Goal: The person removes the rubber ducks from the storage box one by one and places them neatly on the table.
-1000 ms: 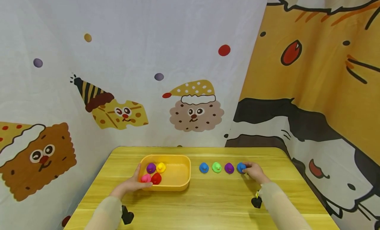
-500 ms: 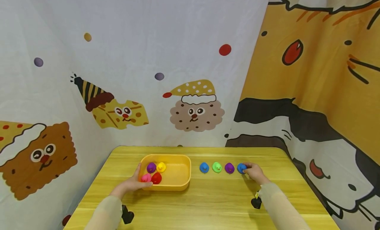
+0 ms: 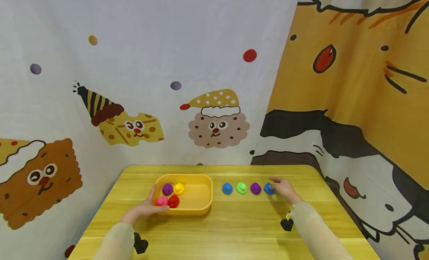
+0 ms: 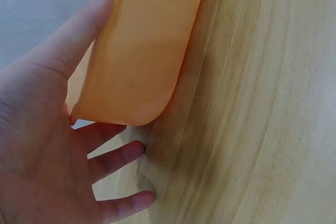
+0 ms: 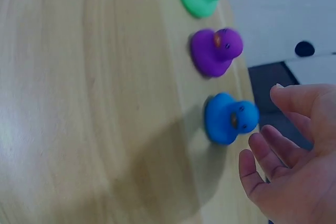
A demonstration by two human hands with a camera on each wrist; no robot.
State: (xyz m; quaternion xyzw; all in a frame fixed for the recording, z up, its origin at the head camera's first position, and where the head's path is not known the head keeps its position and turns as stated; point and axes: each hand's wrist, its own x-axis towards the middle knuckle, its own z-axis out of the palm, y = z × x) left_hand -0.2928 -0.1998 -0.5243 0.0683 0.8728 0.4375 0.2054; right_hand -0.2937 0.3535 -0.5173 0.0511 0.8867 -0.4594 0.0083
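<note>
A yellow plastic bin (image 3: 196,211) stands on the left of the table, with a purple duck (image 3: 167,189), a yellow duck (image 3: 179,189), a pink duck (image 3: 162,201) and a red duck (image 3: 173,201) inside. My left hand (image 3: 147,207) rests against its near left corner. In the left wrist view the thumb lies along the rim and the other fingers spread straight. Just beside the rightmost blue duck (image 5: 228,119), my right hand (image 5: 294,156) holds nothing, its fingers loosely bent. That duck stands upright at the end of a row.
Left of that duck, the row holds a purple duck (image 3: 256,188), a green duck (image 3: 241,187) and another blue duck (image 3: 227,188). The wooden table (image 3: 228,230) ends at the back against a cartoon-printed curtain (image 3: 151,66).
My right hand has let go of the rightmost blue duck and lifted slightly off it. The duck stays in place, and my left hand keeps its place at the bin. The head view has shifted slightly.
</note>
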